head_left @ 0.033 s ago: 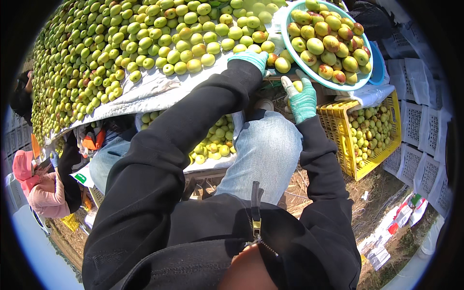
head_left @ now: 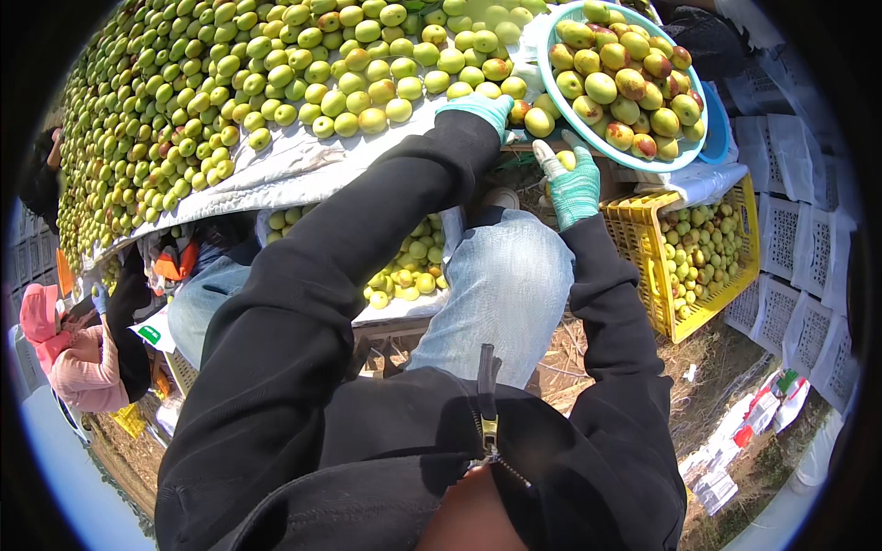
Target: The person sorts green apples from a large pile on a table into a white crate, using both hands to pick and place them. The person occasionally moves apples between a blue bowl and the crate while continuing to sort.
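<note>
Green jujubes, some with reddish-brown patches, cover the white cloth on the sorting table. My left hand, in a mint-green glove, rests at the table's near edge beside the fruit; its fingers are mostly hidden. To its right, just below the basin, my right hand wears a matching glove with pale fingertips. Its thumb and fingers are closed around a jujube. A light-blue basin heaped with larger, redder jujubes sits at the upper right.
A yellow crate of jujubes stands right of my knee. More fruit lies in a lined container under my left arm. Stacked white crates line the right side. A person in a pink head covering sits at far left.
</note>
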A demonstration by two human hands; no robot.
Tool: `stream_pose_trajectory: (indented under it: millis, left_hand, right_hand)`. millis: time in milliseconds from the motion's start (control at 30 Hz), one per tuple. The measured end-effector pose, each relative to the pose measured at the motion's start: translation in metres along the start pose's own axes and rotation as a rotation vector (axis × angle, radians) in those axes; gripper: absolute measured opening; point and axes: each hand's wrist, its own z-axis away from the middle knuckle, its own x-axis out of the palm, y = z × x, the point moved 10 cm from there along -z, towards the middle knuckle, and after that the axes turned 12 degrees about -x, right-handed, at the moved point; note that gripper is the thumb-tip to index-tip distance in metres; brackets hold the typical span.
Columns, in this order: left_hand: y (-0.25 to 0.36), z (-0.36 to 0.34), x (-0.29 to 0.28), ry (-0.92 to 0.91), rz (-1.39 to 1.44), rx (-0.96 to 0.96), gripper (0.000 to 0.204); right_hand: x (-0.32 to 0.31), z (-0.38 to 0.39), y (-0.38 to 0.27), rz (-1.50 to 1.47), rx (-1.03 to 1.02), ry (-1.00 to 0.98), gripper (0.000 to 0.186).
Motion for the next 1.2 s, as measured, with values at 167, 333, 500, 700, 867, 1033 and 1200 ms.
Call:
stream_pose_trajectory:
  millis: [167,333,500,700,867,1033,1200]
  left_hand:
    - [-0.045,0.044,-0.058,0.217,0.437,0.110,0.050]
    - [-0.207,0.166,-0.113,0.375,0.379,0.058,0.031]
    - [-0.351,0.279,-0.008,0.002,0.205,-0.315,0.048]
    - [-0.382,0.270,0.078,0.041,0.208,-0.356,0.053]
    - [-0.372,0.245,0.094,0.054,0.245,-0.294,0.054]
    - [-0.360,0.244,0.099,0.029,-0.003,-0.275,0.048]
    - [-0.365,0.244,0.100,0.006,0.096,-0.340,0.041]
  right_hand:
    - [0.015,-0.007,0.015,-0.091,0.184,0.024,0.063]
    - [0.023,-0.012,0.016,-0.053,0.341,-0.037,0.063]
    - [0.034,-0.026,0.019,-0.125,0.305,-0.096,0.042]
    - [0.038,0.021,-0.015,-0.201,0.326,-0.022,0.039]
    - [0.174,0.145,-0.057,-0.242,0.033,-0.509,0.041]
    - [0.337,0.186,-0.021,0.148,-0.207,-0.705,0.056]
    - [0.411,0.168,-0.002,0.706,-0.378,-0.775,0.072]
